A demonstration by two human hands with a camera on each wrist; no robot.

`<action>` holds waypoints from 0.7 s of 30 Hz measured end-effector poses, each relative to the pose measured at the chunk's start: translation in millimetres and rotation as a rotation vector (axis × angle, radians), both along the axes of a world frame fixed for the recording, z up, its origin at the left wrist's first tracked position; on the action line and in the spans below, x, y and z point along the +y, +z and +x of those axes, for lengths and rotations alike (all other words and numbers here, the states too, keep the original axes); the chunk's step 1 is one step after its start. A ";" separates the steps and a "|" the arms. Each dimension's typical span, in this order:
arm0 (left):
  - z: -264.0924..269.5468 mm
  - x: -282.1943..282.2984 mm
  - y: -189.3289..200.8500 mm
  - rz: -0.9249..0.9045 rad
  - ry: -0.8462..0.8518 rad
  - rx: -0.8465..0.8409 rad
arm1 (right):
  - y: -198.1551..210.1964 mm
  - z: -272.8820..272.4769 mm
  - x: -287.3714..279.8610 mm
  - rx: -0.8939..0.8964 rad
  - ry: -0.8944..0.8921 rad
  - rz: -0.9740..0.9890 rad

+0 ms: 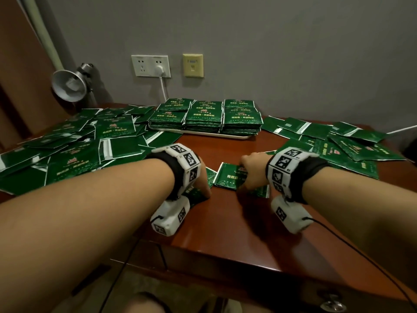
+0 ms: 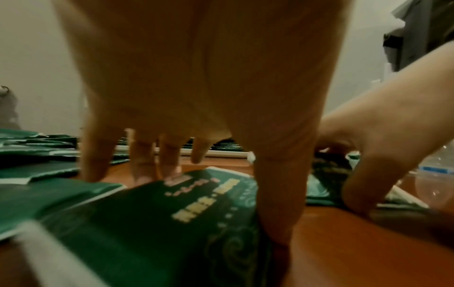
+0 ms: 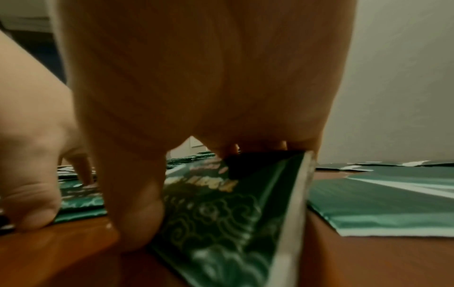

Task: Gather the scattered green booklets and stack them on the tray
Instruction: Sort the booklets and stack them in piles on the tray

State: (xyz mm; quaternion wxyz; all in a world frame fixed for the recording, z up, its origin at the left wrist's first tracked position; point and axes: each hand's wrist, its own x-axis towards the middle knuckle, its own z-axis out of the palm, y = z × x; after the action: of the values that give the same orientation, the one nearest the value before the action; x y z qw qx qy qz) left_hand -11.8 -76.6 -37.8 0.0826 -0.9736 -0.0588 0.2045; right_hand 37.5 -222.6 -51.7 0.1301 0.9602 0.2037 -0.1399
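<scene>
White marker-patterned wrist band (image 1: 180, 164) hides most of the left hand (image 1: 204, 180) and the glossy green paper booklet (image 1: 209, 178) under it. Right hand (image 1: 253, 171) covers much of the tilted green booklet (image 1: 228, 177) it grips. Their gold lettering (image 2: 205, 202) is blurred, unreadable

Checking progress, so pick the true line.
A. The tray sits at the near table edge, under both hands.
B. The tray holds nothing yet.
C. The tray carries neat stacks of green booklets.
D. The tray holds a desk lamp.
C: the tray at the far side of the table carries neat stacks of green booklets, while the right hand grips a loose green booklet nearer.
</scene>
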 end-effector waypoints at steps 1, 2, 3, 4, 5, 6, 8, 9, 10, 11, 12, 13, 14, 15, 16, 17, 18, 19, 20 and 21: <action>2.5 3.3 -0.2 -0.035 0.011 0.000 | 1.9 -2.0 1.3 0.016 -0.007 0.018; 5.0 7.5 -1.9 -0.067 0.012 -0.009 | 2.7 -3.4 2.1 0.027 -0.012 0.043; 7.0 10.9 -4.7 -0.084 0.006 -0.020 | 2.5 -4.7 2.3 0.033 -0.010 0.071; 7.9 14.1 -7.5 -0.086 -0.006 -0.032 | 1.2 -6.0 2.6 0.035 -0.009 0.102; 9.0 17.0 -11.4 -0.086 -0.012 -0.045 | 0.0 -7.5 3.0 0.036 -0.006 0.126; 9.9 19.8 -15.2 -0.098 -0.012 -0.059 | -1.7 -8.3 3.6 0.034 0.006 0.136; 9.6 23.3 -19.9 -0.145 -0.010 -0.078 | -3.2 -10.2 4.4 0.022 0.033 0.122; 9.7 25.1 -20.9 -0.171 -0.014 -0.091 | -2.5 -10.6 4.0 0.013 0.035 0.117; 10.7 27.9 -21.5 -0.195 -0.021 -0.107 | -1.5 -9.5 3.6 -0.006 0.032 0.113; 11.6 30.8 -20.6 -0.213 -0.028 -0.120 | -0.5 -7.6 3.1 -0.036 0.030 0.111; 12.6 34.1 -18.6 -0.217 -0.034 -0.133 | 0.3 -4.9 2.8 -0.073 0.028 0.121; 14.4 37.8 -16.2 -0.209 -0.042 -0.147 | 1.5 -1.6 2.7 -0.109 0.025 0.150; 16.8 42.0 -12.9 -0.189 -0.054 -0.162 | 3.3 2.8 3.4 -0.133 0.024 0.188; 19.8 46.5 -8.8 -0.166 -0.070 -0.177 | 6.2 7.5 4.8 -0.142 0.026 0.216; 23.7 51.9 -4.5 -0.141 -0.083 -0.193 | 10.0 12.2 7.2 -0.149 0.032 0.224; 27.9 57.6 1.1 -0.118 -0.095 -0.213 | 14.1 17.3 9.9 -0.164 0.037 0.219; 33.1 63.6 7.3 -0.095 -0.103 -0.231 | 18.5 23.1 13.0 -0.183 0.042 0.212; 39.0 69.7 14.2 -0.078 -0.114 -0.249 | 23.4 29.1 15.9 -0.198 0.048 0.210; 45.4 76.1 21.7 -0.065 -0.123 -0.267 | 28.4 36.2 19.7 -0.206 0.050 0.211; 53.5 83.1 29.6 -0.051 -0.138 -0.291 | 34.1 45.0 23.8 -0.213 0.049 0.217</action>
State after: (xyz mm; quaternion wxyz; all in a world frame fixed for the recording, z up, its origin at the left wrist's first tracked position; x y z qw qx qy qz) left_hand 41.7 6.5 -8.1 0.0621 -0.9965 0.0023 0.0566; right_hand 82.5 -198.8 -17.6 0.0501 0.9728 0.2261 -0.0112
